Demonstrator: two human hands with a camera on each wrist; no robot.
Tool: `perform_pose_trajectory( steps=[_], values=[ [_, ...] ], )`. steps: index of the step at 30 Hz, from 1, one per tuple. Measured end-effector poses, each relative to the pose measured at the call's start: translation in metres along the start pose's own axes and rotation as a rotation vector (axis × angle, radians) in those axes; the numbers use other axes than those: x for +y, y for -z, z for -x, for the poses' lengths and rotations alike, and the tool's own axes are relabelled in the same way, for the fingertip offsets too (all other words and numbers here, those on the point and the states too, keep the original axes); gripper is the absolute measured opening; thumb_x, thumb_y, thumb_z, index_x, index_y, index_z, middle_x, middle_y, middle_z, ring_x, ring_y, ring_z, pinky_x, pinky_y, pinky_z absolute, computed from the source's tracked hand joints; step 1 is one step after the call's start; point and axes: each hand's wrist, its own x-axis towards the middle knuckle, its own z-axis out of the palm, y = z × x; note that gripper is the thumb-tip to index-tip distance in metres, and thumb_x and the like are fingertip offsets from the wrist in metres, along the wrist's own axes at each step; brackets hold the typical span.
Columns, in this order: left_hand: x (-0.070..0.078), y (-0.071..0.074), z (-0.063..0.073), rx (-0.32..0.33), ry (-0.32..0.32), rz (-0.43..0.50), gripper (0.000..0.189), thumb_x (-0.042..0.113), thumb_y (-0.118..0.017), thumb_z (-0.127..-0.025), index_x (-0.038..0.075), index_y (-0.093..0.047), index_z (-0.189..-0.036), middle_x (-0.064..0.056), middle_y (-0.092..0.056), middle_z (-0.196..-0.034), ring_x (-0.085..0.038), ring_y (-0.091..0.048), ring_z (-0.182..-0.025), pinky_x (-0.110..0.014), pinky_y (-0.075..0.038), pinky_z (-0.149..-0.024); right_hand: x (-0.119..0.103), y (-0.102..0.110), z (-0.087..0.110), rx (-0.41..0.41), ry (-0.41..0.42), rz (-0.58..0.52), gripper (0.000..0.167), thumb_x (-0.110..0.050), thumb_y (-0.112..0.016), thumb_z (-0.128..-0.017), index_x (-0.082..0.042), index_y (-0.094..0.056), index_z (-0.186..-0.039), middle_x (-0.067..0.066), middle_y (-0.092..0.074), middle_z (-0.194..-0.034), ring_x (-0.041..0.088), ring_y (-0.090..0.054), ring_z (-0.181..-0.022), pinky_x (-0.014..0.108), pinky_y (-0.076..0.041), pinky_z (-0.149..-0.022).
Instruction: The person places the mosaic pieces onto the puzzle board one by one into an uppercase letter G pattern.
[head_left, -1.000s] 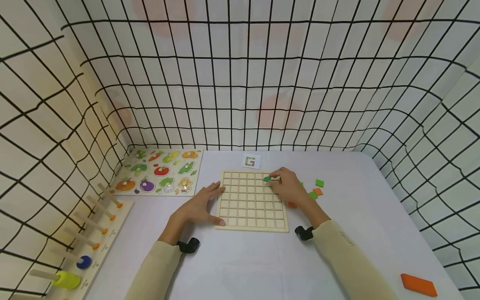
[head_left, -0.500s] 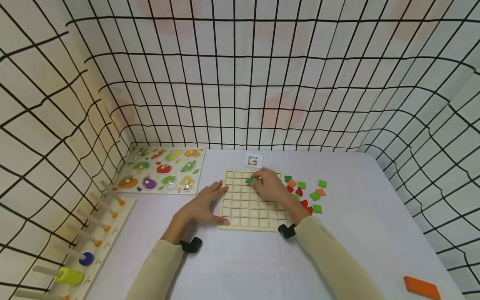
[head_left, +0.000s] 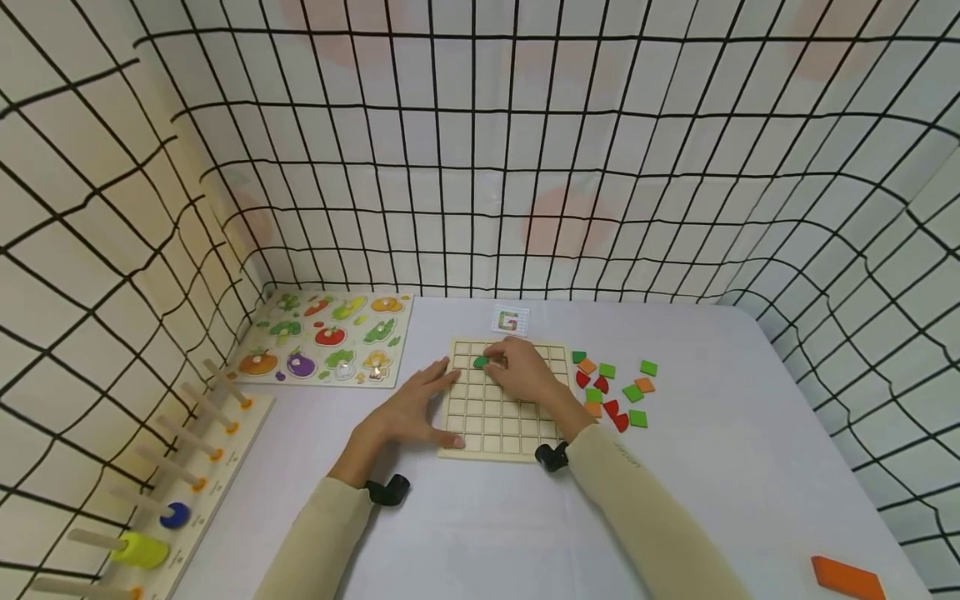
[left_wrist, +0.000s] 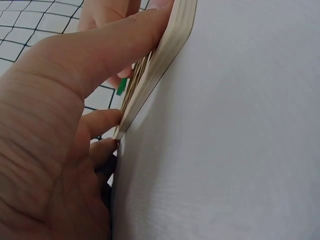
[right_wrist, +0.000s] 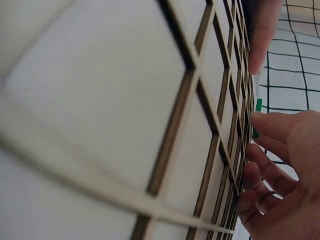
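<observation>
The right hand (head_left: 521,373), pinching a green piece (head_left: 481,362), has moved left across the gridded board (head_left: 491,427), bringing it to the far-left cells; whether it touches them is unclear. The left hand (head_left: 408,408), fingers spread, touches the left edge; coloured tiles (head_left: 594,396) lie right.

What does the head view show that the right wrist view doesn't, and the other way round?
Only the head view: the vegetable puzzle, the picture card, the red pieces and the orange block.
Only the right wrist view: the curled lower fingers of the right hand, seen from the palm side.
Both: the wooden board, the left hand, and the right hand pinching a green piece.
</observation>
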Motion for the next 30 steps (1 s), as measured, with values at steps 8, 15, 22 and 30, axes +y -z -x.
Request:
perform_pose_trajectory(
  steps=[8, 15, 22, 30],
  values=[
    [0.0020, 0.0011, -0.0001, -0.008, 0.017, -0.010, 0.116, 0.062, -0.086, -0.071, 0.020, -0.030, -0.164, -0.004, -0.011, -0.175, -0.032, -0.010, -0.162, -0.059, -0.018, -0.128, -0.0062, -0.0018, -0.0031, 0.016, -0.019, 0.019, 0.030, -0.027, -0.069, -0.098, -0.014, -0.075, -0.125, 0.003, -0.068, -0.109, 0.017, -0.060, -0.092, 0.035, -0.054, -0.080],
    [0.0003, 0.0001, 0.0005, -0.002, 0.018, -0.010, 0.116, 0.063, -0.086, -0.071, 0.021, -0.031, -0.164, -0.003, -0.012, -0.175, -0.032, -0.010, -0.162, -0.059, -0.018, -0.128, -0.0062, -0.0045, -0.0039, 0.022, -0.043, 0.015, 0.030, -0.027, -0.071, -0.098, -0.014, -0.075, -0.124, 0.004, -0.068, -0.109, 0.018, -0.060, -0.095, 0.036, -0.054, -0.083],
    [-0.0009, -0.0005, -0.0002, 0.002, 0.018, -0.012, 0.116, 0.064, -0.086, -0.071, 0.022, -0.031, -0.164, -0.004, -0.012, -0.175, -0.032, -0.011, -0.162, -0.060, -0.020, -0.128, -0.0057, -0.0052, -0.0059, 0.017, -0.052, 0.013, 0.031, -0.026, -0.070, -0.098, -0.014, -0.075, -0.126, 0.004, -0.068, -0.110, 0.019, -0.061, -0.098, 0.038, -0.055, -0.087],
    [0.0003, -0.0004, 0.0003, -0.002, 0.025, -0.015, 0.116, 0.064, -0.086, -0.070, 0.022, -0.031, -0.164, -0.004, -0.012, -0.175, -0.032, -0.011, -0.162, -0.059, -0.019, -0.128, -0.0011, -0.0007, -0.0013, 0.000, -0.055, -0.059, 0.035, -0.027, -0.069, -0.098, -0.010, -0.072, -0.129, 0.006, -0.069, -0.117, 0.022, -0.063, -0.104, 0.041, -0.056, -0.092]
  ],
)
